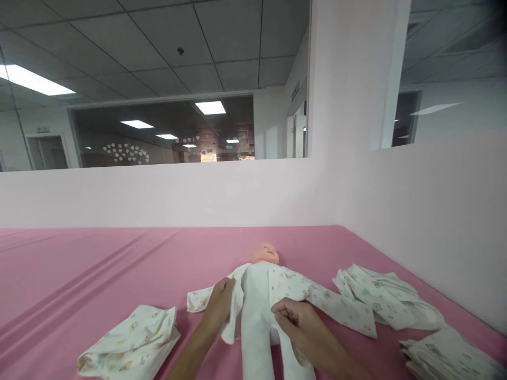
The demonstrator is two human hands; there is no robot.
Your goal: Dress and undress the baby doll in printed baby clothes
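Note:
A baby doll (264,254) lies on its back on the pink sheet (99,274), wearing a white bodysuit under an open printed baby jacket (317,298). My left hand (219,306) pinches the jacket's left front flap beside the doll's chest. My right hand (295,316) grips the edge of the right front flap near the doll's waist. The jacket sleeves are spread out to both sides.
A folded printed garment (132,348) lies at the front left. Crumpled printed clothes (386,298) and a stack of folded ones (443,356) lie at the right, against a white partition wall (435,221). Another white wall runs behind the bed.

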